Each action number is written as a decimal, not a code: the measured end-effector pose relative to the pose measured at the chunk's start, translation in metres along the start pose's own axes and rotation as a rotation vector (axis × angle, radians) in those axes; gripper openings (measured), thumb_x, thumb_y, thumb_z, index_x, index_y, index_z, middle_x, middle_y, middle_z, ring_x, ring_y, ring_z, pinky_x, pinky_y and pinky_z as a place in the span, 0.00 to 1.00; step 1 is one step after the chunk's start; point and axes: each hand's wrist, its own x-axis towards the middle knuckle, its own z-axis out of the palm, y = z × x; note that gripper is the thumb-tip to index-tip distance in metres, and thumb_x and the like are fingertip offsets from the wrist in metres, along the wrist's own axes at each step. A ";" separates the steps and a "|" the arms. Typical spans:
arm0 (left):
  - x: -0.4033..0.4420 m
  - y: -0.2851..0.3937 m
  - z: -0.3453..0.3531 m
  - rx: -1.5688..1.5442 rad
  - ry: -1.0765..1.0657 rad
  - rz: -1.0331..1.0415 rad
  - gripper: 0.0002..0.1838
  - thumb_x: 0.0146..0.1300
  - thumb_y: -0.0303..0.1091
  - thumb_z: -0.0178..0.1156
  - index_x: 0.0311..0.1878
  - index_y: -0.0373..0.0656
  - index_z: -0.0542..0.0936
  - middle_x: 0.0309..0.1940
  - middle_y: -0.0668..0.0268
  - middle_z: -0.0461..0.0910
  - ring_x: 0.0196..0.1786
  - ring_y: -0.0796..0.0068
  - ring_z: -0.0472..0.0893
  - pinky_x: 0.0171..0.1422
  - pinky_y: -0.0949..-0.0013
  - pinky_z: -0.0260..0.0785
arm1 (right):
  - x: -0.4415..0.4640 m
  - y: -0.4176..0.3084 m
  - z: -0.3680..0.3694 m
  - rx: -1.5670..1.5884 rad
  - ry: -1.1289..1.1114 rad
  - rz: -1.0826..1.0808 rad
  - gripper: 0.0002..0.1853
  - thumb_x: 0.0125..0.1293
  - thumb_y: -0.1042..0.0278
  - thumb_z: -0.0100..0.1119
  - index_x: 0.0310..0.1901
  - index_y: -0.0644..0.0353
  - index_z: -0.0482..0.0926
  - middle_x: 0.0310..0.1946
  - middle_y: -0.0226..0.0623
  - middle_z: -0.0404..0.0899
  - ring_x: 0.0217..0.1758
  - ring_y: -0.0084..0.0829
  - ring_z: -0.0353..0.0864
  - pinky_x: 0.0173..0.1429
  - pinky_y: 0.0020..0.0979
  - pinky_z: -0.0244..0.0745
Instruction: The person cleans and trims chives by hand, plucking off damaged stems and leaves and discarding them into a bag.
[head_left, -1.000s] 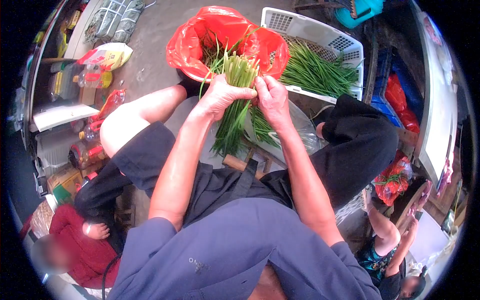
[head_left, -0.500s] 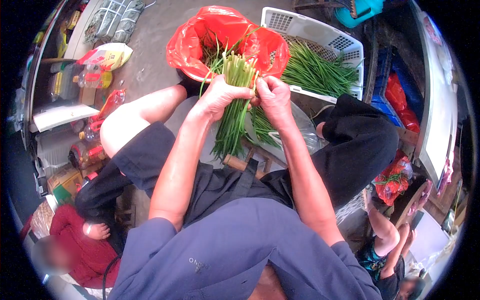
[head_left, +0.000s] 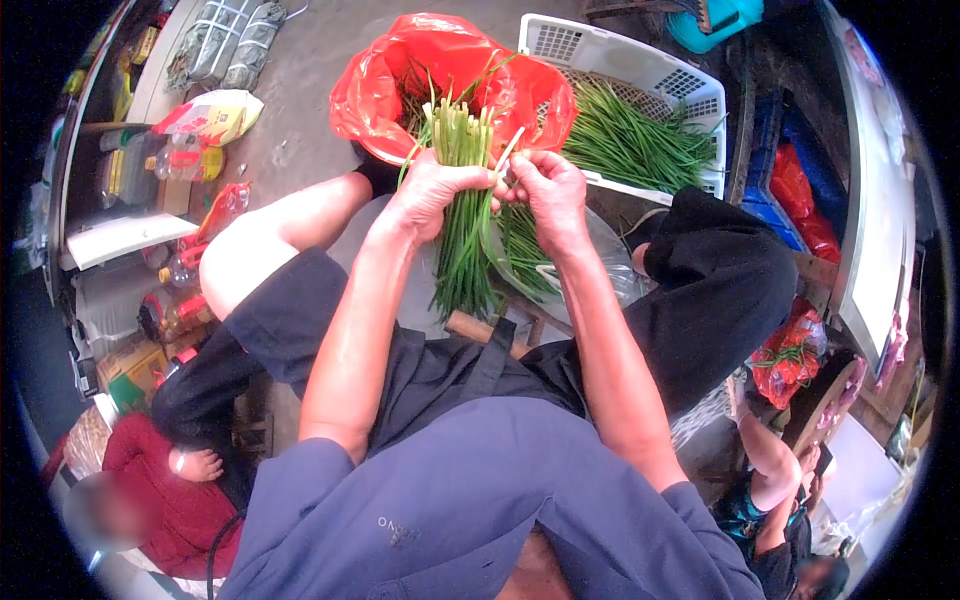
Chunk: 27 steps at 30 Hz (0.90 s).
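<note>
Head view: the left hand [head_left: 430, 196] clasps a bundle of green stalks [head_left: 464, 235]; the right hand [head_left: 552, 190] pinches what seems a single stalk [head_left: 511, 146].

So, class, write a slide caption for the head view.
Left hand grips a bundle of slender green stalks, right hand close beside it, near a glossy red plastic bag.

- Left hand [head_left: 430, 198]: fingers mostly lost behind the green bunch [head_left: 464, 255].
- Right hand [head_left: 548, 195]: lower end of its pinched single stalk [head_left: 509, 147] can't be traced.
- Red bag [head_left: 375, 95]: bottom hidden; contents shadowed, partly screened by the bunch.
- White crate [head_left: 713, 110]: near-left corner behind bag.
- Teal container [head_left: 722, 25]: cut off by top edge.
- Seated person in red [head_left: 175, 500]: head blurred.
- Shirt [head_left: 480, 480] lettering: too small to read.
</note>
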 end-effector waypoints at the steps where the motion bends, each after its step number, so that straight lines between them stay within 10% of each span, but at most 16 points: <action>1: 0.000 0.000 -0.001 -0.002 0.012 -0.007 0.15 0.51 0.23 0.64 0.44 0.36 0.76 0.33 0.61 0.82 0.32 0.72 0.84 0.37 0.71 0.79 | 0.000 0.000 0.002 0.005 -0.001 -0.004 0.11 0.68 0.65 0.59 0.35 0.65 0.79 0.27 0.32 0.80 0.23 0.17 0.76 0.27 0.19 0.74; 27: -0.022 0.005 -0.008 -0.093 -0.109 -0.089 0.16 0.50 0.20 0.64 0.44 0.33 0.74 0.29 0.62 0.77 0.29 0.71 0.80 0.30 0.71 0.74 | 0.013 -0.016 -0.016 0.067 0.181 0.040 0.11 0.70 0.64 0.54 0.36 0.63 0.75 0.24 0.29 0.75 0.18 0.16 0.68 0.26 0.22 0.76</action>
